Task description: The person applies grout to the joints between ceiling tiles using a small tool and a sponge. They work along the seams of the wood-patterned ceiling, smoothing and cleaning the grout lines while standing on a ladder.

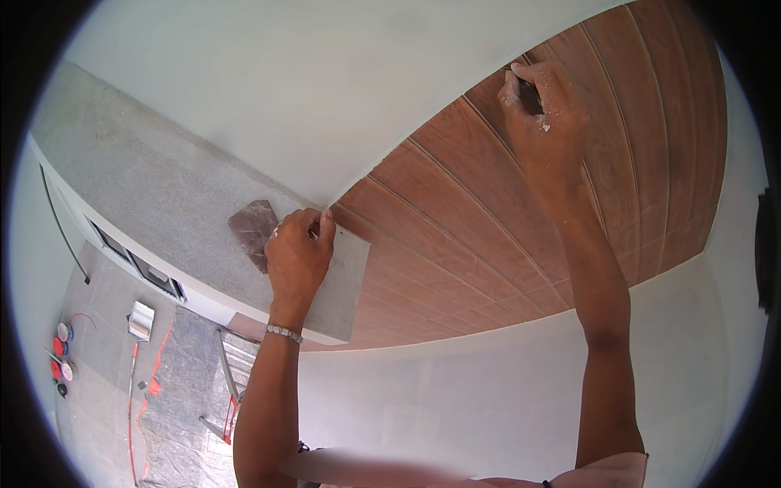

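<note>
My right hand (543, 114) is up at the seam where brown wood-look boards (488, 187) meet the white wall (325, 73). Its fingers are curled around a small dark object (529, 98), mostly hidden by the hand; white dust marks the skin. My left hand (299, 254) is over the grey speckled ledge (163, 154), close to the corner of ledge, wall and boards. Its thumb and fingers are pinched together, and what they hold, if anything, is hidden. Just beside it, a creased dark reddish-brown sheet (254, 232) lies on the ledge, partly behind the hand.
Lower down at the left, a tiled floor carries plastic sheeting (175, 415), a folding ladder (228, 390), a roller tray (141, 319), a long red pole (133, 407) and several red and white round items (62, 350). Another white wall (439, 398) rises below the boards.
</note>
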A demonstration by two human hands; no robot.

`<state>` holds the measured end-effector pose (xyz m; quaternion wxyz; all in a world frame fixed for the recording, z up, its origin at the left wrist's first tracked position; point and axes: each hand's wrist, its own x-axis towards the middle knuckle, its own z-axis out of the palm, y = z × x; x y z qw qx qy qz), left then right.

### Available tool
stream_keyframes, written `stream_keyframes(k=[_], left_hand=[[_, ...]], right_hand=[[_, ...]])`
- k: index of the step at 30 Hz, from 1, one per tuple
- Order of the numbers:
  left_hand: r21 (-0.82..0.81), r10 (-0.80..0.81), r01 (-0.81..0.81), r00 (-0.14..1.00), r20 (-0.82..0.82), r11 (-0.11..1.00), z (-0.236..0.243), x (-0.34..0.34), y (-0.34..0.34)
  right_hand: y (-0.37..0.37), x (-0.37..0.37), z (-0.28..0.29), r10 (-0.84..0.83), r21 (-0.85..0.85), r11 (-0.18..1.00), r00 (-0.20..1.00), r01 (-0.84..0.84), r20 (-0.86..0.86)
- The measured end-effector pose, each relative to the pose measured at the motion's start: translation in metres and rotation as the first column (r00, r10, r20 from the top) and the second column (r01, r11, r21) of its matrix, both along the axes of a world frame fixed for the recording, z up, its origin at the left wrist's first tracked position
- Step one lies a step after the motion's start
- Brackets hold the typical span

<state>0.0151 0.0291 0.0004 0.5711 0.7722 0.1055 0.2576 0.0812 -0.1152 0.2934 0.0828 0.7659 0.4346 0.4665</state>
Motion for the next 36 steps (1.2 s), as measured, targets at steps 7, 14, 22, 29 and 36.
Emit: stream_keyframes(k=[7, 14, 22, 29, 36], left_hand=[[0.006, 0.01, -0.01, 1.0, 0.002, 1.0, 0.0, 0.0, 0.0], [0.021, 0.001, -0.001, 1.0, -0.002, 1.0, 0.0, 0.0, 0.001], [0.022, 0.003, -0.002, 1.0, -0.008, 1.0, 0.002, -0.001, 0.001], [0.052, 0.011, -0.011, 1.0, 0.004, 0.999, 0.001, -0.001, 0.001], [0.032, -0.014, 0.014, 1.0, -0.002, 0.999, -0.002, 0.0, -0.001]], right_hand=[[0.003, -0.002, 0.0, 0.028, -0.027, 0.999, 1.0, -0.027, 0.013], [-0.001, 0.001, 0.002, 0.015, -0.054, 0.998, 1.0, -0.014, 0.018], [-0.003, 0.009, 0.013, 0.1, -0.013, 0.995, 0.989, -0.099, 0.109], [-0.003, 0.013, 0.021, 0.103, 0.021, 0.994, 0.99, -0.105, 0.099], [0.001, 0.014, 0.028, 0.117, 0.015, 0.993, 0.988, -0.119, 0.097]])
